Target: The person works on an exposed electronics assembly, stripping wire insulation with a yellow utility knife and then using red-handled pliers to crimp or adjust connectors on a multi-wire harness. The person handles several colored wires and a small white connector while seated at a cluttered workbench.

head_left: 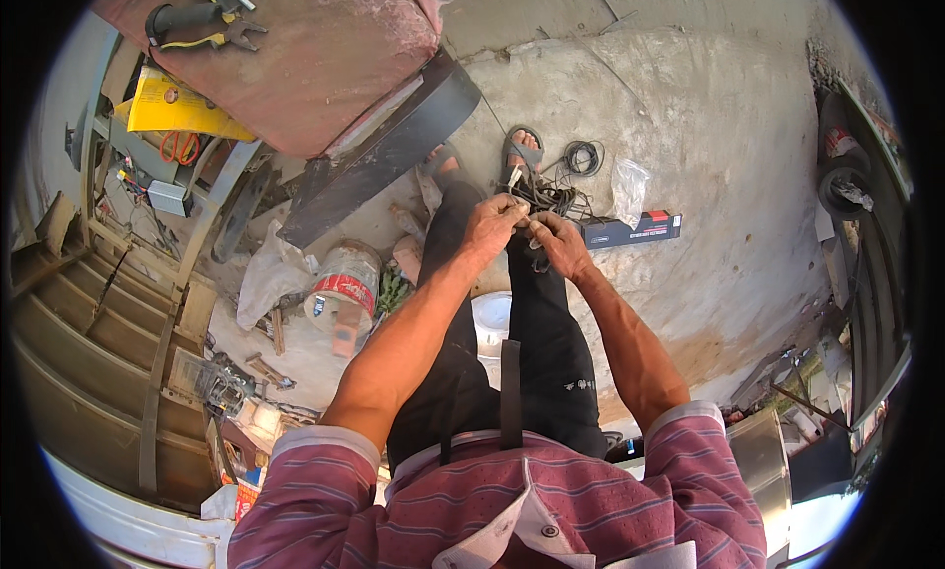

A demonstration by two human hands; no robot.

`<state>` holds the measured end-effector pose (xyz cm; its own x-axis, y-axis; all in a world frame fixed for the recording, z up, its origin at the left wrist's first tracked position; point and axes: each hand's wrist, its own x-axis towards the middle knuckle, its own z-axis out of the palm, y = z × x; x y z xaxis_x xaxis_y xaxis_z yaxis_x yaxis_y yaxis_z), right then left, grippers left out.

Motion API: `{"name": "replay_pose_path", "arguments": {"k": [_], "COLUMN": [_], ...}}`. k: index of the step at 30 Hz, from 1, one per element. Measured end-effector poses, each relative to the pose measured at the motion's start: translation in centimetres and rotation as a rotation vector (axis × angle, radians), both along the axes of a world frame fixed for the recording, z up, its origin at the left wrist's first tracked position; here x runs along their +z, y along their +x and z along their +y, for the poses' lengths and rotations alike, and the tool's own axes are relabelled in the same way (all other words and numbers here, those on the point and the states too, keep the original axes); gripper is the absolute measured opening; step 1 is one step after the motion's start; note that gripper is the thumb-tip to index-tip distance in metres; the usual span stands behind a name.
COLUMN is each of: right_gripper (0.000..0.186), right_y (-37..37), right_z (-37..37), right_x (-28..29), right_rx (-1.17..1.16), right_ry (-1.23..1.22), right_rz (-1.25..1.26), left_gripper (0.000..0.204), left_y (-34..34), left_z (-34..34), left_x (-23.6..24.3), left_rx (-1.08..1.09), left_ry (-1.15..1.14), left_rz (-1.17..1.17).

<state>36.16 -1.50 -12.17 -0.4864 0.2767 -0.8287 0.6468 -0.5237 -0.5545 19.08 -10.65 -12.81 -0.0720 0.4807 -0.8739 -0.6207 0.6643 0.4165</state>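
My left hand (495,222) and my right hand (559,244) meet above my thighs, fingertips almost touching. Both are closed in a pinch on a thin black cable (540,264), part of which dangles below the right fingers. What exactly lies between the fingertips is too small to make out. Just beyond the hands, a tangled bundle of black cable (559,197) spreads by my sandalled foot, with a small white connector (515,178) at its left side. A loose coil of the cable (583,158) lies on the concrete farther out.
A long dark box (632,230) and a clear plastic bag (630,190) lie right of the cables. At upper left, pliers (221,37) rest on a reddish seat cushion (325,47). A banded round container (345,288) stands left of my legs. Metal framing (202,215) fills the left side.
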Motion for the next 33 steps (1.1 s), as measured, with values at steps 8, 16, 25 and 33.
{"name": "replay_pose_path", "arguments": {"k": [8,16,25,33], "right_gripper": [0.004,0.009,0.029,0.014], "right_y": [2.9,4.2,5.4,5.8], "right_z": [0.3,0.6,1.4,0.7], "right_x": [-1.0,-3.1,-2.7,-2.9], "right_rx": [-0.146,-0.476,-0.394,-0.253], "right_ry": [-0.062,-0.094,-0.16,-0.083], "right_rz": [-0.017,-0.161,-0.095,0.055], "left_gripper": [0.019,0.017,0.018,0.018], "left_y": [0.8,1.6,2.5,2.9], "left_z": [1.3,2.3,2.0,1.9], "left_x": [-1.4,-0.9,-1.6,-2.8], "left_rx": [-0.017,-0.174,-0.084,-0.039], "left_ry": [-0.19,-0.049,-0.045,-0.159], "left_rz": [-0.116,-0.072,-0.145,-0.28]}}
